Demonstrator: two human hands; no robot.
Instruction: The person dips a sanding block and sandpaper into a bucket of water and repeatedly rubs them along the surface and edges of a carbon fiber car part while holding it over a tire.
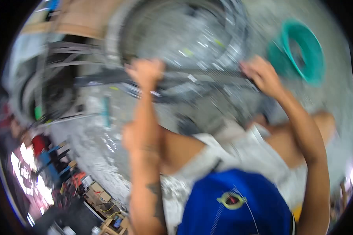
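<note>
Both hands are on a long dark strip (208, 73) with a finely ribbed surface, perhaps rubber; motion blur hides its exact kind. My left hand (147, 73) is closed around it left of centre, and its end runs on past that hand to the left. Near the strip's right end, my right hand (261, 75) is closed on it with bent fingers. Just beyond the strip lies a large dark ring (113, 39), like a tyre, on the floor. Dark, shiny loops partly show under the strip.
A teal plastic basin (319, 58) stands on its side at the right. At the left are a metal frame (72, 49) and another dark round tyre-like thing (29, 92). Several tools and boxes (100, 192) clutter the lower left. My bent legs flank the wet-looking concrete floor (117, 152).
</note>
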